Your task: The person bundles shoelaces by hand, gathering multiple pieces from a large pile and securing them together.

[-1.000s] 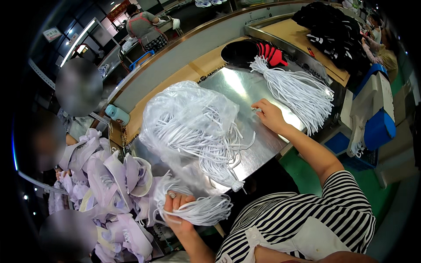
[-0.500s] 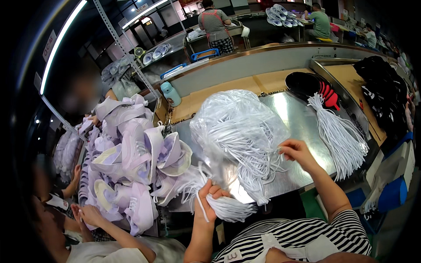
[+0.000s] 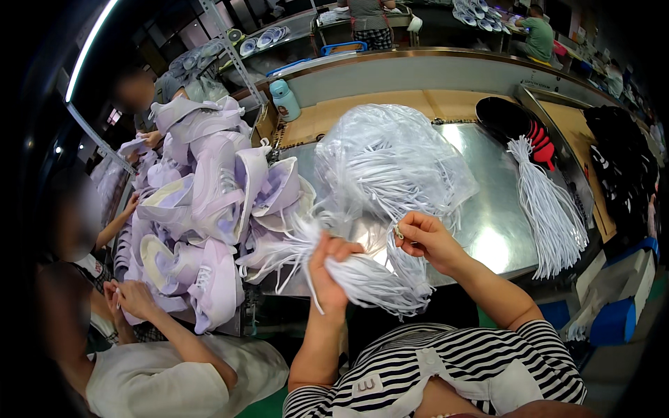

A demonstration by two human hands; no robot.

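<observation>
Snugly | left grip closed round stringy white cords | right grip pinching small piece

One light-blue cylindrical bottle beside flat brown cardboard sheeting, one black-and-red fanned stack, one heap of white-marked black pieces, one white tube light.

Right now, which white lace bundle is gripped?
The front bundle, squeezed in the left hand, strands sticking out both sides of the fist. The bagged bundle and the far-right bundle lie on the metal table.
</observation>
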